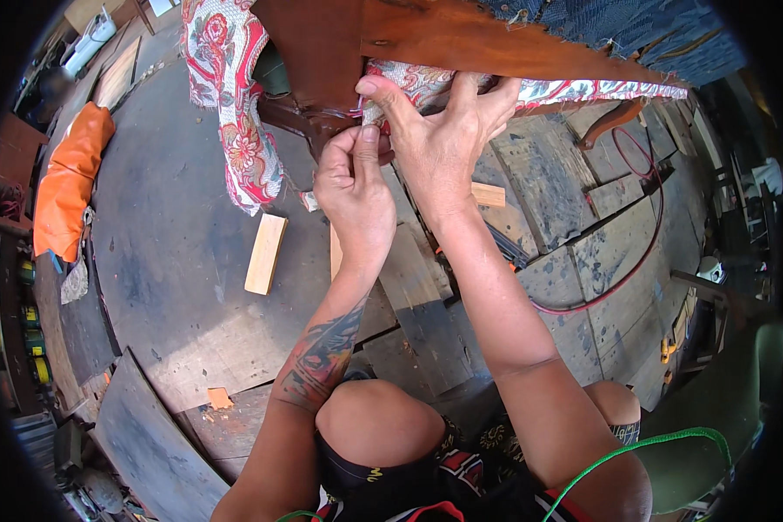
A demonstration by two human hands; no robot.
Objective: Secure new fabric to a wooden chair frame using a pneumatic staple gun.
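In front of me is the reddish-brown wooden frame (478,43) of a piece of furniture, with floral fabric (407,76) in white and red along its lower edge. My left hand (354,187) is closed, thumb and index finger pinching the fabric's edge beside a wooden leg joint. To its right, my right hand (443,148) grips the same fabric against the rail, its thumb reaching toward the joint and its fingers bent over the cloth. Parts of those fingertips are hidden. A loose floral strip (248,148) with a frayed edge hangs to the left.
Worn boards (174,287) cover the floor. Small wood blocks (266,254) (488,194) lie on them. A dark red hose (622,283) curves at the right. An orange bundle (74,178) stands at the left. Frayed blue fabric (617,35) covers the frame's upper right.
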